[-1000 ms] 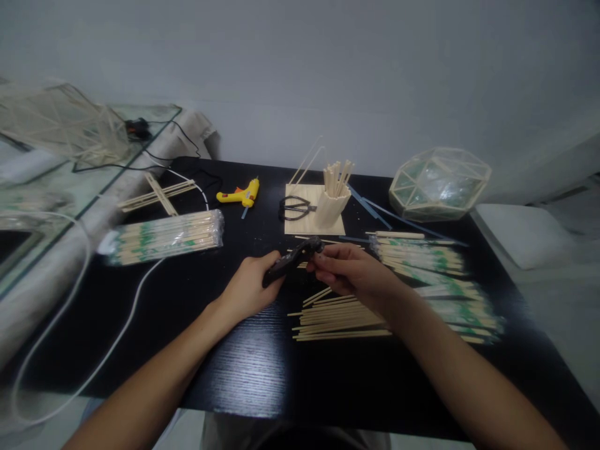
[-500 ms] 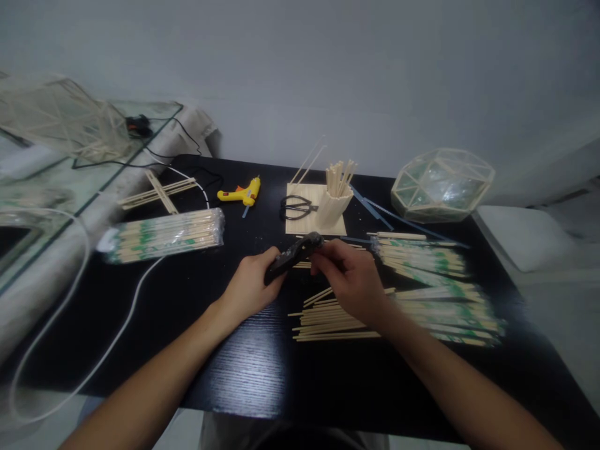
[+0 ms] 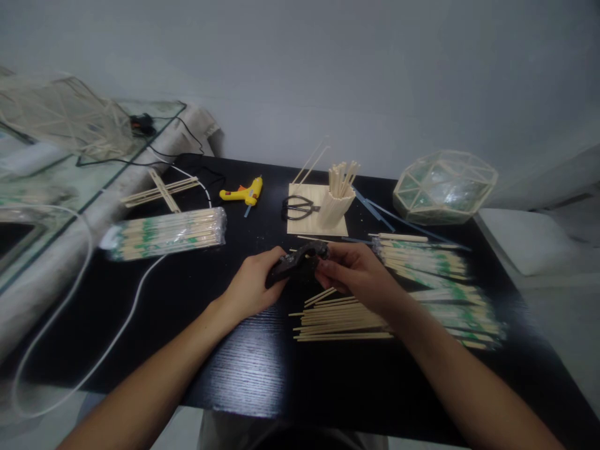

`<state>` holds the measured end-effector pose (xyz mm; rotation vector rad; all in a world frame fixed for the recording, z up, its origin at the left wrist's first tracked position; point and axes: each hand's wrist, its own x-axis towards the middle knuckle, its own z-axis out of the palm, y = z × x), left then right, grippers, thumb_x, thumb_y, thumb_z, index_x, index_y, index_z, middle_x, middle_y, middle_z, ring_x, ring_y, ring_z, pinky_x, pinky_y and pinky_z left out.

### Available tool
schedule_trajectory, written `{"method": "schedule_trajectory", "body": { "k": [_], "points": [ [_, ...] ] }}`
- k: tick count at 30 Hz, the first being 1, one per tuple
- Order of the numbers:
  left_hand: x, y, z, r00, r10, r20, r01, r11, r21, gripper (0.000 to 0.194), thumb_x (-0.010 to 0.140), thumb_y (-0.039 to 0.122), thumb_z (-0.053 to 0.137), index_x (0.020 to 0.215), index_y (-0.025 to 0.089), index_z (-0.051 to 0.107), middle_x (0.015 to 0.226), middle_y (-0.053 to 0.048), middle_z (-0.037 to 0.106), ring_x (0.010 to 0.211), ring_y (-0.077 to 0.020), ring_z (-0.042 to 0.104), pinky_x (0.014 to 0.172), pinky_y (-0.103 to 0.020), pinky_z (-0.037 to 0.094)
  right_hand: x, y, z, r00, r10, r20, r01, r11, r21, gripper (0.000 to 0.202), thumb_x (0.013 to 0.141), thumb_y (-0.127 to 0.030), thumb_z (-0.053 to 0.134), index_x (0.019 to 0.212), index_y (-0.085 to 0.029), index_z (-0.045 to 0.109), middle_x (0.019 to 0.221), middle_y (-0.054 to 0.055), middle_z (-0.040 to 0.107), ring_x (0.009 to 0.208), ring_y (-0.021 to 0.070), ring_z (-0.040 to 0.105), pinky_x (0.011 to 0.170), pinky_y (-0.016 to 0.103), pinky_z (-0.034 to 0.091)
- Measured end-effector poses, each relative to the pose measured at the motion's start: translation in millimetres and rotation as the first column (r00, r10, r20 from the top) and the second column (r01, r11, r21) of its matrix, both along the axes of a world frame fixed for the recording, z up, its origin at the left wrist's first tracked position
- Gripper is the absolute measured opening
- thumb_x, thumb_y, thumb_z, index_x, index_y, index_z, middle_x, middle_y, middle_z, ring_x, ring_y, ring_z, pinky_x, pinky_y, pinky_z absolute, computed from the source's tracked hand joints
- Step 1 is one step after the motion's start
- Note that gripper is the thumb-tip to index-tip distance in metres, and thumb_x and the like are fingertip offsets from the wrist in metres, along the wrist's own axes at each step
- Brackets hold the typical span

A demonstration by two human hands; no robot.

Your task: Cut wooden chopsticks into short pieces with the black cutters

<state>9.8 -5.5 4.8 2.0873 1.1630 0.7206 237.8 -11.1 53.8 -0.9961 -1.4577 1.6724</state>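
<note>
My left hand is closed round the handle end of a black hand tool with a curved notch near its far end; its exact kind is unclear. At that far end the fingers of my right hand are pinched together and touch the tool. Whether they also hold something small is hidden. Under and beyond my right hand lie loose wooden sticks. A wooden board behind the tool carries black-handled scissors and a stick-walled cup full of upright sticks.
A yellow glue gun lies at the back, left of the board. Plastic-wrapped chopsticks are on the left, with more packs on the right. A faceted clear frame stands at the back right. A white cable loops over the left side.
The black tool has turned and dropped slightly, showing more of its notched side. My right hand has shifted a little to the right and down with it.
</note>
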Motion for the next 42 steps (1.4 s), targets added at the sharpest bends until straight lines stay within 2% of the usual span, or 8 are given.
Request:
{"method": "schedule_trajectory", "body": {
  "k": [10,16,20,29,34,42],
  "points": [
    [0,2,0.5,1.0,-0.007,0.006,0.008,1.0,-0.017,0.006,0.093,0.021,0.057,0.095,0.019,0.063,0.085,-0.002,0.066,0.075,-0.016,0.06,0.07,-0.027,0.044,1,1,-4.8,1.0,0.013,0.004,-0.013,1.0,-0.006,0.041,0.091,-0.052,0.072,0.075,-0.016,0.065,0.062,-0.002,0.059,0.05,0.0069,0.039,0.045,0.022,0.023],
    [0,2,0.4,1.0,-0.007,0.009,0.007,1.0,-0.026,0.012,0.092,0.019,0.058,0.102,0.019,0.065,0.089,-0.003,0.068,0.079,-0.0173,0.062,0.073,-0.028,0.045,2,1,-8.4,0.999,0.012,0.035,-0.013,1.0,0.028,0.042,0.096,-0.051,0.067,0.074,-0.015,0.064,0.063,-0.001,0.059,0.051,0.0072,0.04,0.046,0.023,0.024],
    [0,2,0.3,1.0,-0.01,0.024,0.011,0.999,-0.032,0.013,0.092,0.019,0.058,0.103,0.019,0.066,0.091,-0.004,0.069,0.081,-0.0176,0.063,0.075,-0.028,0.046,1,1,-8.5,0.999,0.003,0.041,-0.004,1.0,0.029,0.043,0.095,-0.053,0.069,0.074,-0.015,0.064,0.062,-0.001,0.058,0.052,0.0075,0.039,0.046,0.022,0.023],
    [0,0,0.8,0.999,0.021,-0.025,-0.023,0.996,-0.082,0.005,0.09,0.016,0.056,0.088,0.019,0.06,0.075,0.001,0.06,0.064,-0.0129,0.054,0.062,-0.024,0.037,1,2,-12.4,1.0,-0.023,0.011,0.023,0.999,-0.026,0.038,0.091,-0.053,0.073,0.081,-0.016,0.068,0.06,-0.004,0.054,0.048,0.0065,0.036,0.042,0.021,0.021],
    [-1,1,-1.0,0.999,0.023,-0.043,-0.028,0.993,-0.112,0.011,0.091,0.018,0.055,0.08,0.02,0.052,0.068,0.004,0.055,0.058,-0.0111,0.048,0.058,-0.024,0.033,-1,2,-10.8,0.999,-0.039,0.016,0.039,0.998,-0.043,0.039,0.091,-0.053,0.073,0.083,-0.015,0.069,0.058,-0.005,0.051,0.047,0.0062,0.035,0.041,0.021,0.02],
    [0,2,-2.1,0.997,0.053,-0.057,-0.058,0.995,-0.086,0.012,0.091,0.02,0.056,0.079,0.02,0.052,0.066,0.004,0.054,0.058,-0.0112,0.048,0.058,-0.023,0.034,-3,3,-8.6,0.995,-0.07,0.072,0.068,0.997,0.031,0.042,0.093,-0.055,0.07,0.081,-0.015,0.068,0.059,-0.004,0.055,0.047,0.0062,0.038,0.042,0.022,0.023]
  ]
}}
